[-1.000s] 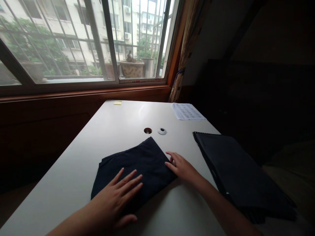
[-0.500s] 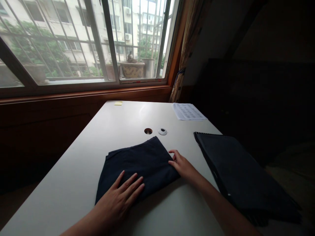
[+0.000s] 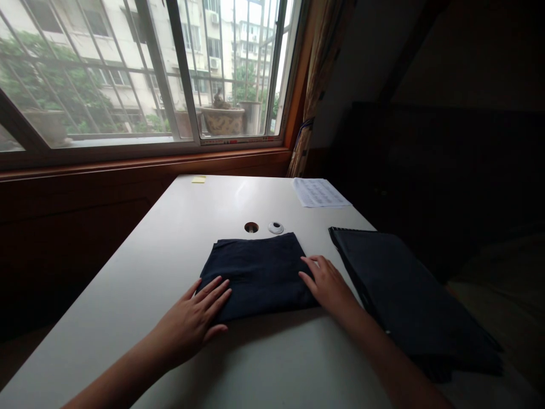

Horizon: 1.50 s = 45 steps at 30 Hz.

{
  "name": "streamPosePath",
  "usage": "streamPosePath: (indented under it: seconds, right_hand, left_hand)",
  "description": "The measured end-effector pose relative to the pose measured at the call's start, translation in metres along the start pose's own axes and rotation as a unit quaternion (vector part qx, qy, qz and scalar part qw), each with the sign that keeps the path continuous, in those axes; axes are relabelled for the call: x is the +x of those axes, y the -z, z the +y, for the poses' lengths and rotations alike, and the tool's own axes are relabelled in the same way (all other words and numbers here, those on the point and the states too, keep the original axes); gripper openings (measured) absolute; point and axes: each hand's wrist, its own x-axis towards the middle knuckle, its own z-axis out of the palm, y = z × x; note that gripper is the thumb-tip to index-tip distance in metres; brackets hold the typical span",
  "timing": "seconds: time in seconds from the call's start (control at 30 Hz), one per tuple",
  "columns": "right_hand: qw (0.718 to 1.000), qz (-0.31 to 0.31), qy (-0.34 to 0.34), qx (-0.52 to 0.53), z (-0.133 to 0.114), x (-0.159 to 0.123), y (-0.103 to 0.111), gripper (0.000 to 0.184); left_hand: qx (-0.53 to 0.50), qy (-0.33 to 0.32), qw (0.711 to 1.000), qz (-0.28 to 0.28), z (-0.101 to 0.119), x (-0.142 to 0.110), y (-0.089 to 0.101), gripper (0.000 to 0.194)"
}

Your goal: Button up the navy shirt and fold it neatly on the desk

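A folded dark navy cloth (image 3: pixel 259 272) lies flat on the white table (image 3: pixel 140 272), its long edges running roughly left to right. My left hand (image 3: pixel 198 318) rests with fingers spread over the cloth's near left corner, the thumb on the tabletop just in front. At the right edge of the cloth is my right hand (image 3: pixel 330 284), fingers slightly bent and apart, the tips touching the fabric's side. Neither hand grips it. To the right of my right forearm lies a flat dark stack or folder (image 3: pixel 409 289) with a ridged far edge; its exact kind is hard to tell.
Behind the cloth are a round hole (image 3: pixel 251 227) in the tabletop and a white ring-shaped cover (image 3: pixel 276 228). Printed sheets (image 3: pixel 321 193) lie at the far right, a yellow sticky note (image 3: pixel 198 179) at the far left. A barred window (image 3: pixel 140 74) stands beyond.
The cloth has turned clockwise and shifted right, so its far edge now runs nearly straight across. My left hand has moved to its left corner; my right hand has moved slightly right.
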Motion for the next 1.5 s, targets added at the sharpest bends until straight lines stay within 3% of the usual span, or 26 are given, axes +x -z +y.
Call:
streamPosePath:
  seconds: [0.13,0.23,0.4,0.57,0.93,1.27,1.37,1.5]
  right_hand:
    - [0.989,-0.089,0.117,0.024,-0.046,0.008,-0.007,0.058]
    - [0.977,-0.143,0.156,0.042,-0.077,0.013,-0.015,0.064]
    - [0.966,-0.149,0.196,0.076,-0.118,0.022,-0.028,0.066]
    - [0.961,-0.138,0.218,0.098,-0.145,0.030,-0.038,0.068]
    - [0.956,-0.136,0.233,0.116,-0.151,0.030,-0.040,0.066]
    - [0.950,-0.179,0.229,0.111,-0.110,0.033,-0.019,0.067]
    - [0.941,-0.184,0.260,0.116,-0.118,0.028,-0.023,0.068]
    - [0.933,-0.171,0.293,0.120,-0.146,0.023,-0.029,0.068]
  left_hand:
    - [-0.008,0.054,0.998,-0.002,-0.004,-0.004,-0.004,0.066]
    - [-0.013,0.095,0.995,-0.003,-0.010,-0.007,-0.006,0.061]
    - [0.004,0.143,0.990,-0.004,-0.018,-0.010,-0.007,0.054]
    - [0.010,0.150,0.989,0.005,-0.014,-0.007,-0.010,0.051]
    - [-0.015,0.175,0.984,-0.028,-0.012,-0.009,-0.017,0.053]
    - [-0.049,0.235,0.971,-0.004,-0.026,-0.036,-0.021,0.054]
    - [-0.059,0.238,0.969,0.011,-0.033,-0.042,-0.025,0.055]
    - [-0.065,0.240,0.968,0.038,-0.042,-0.047,-0.031,0.053]
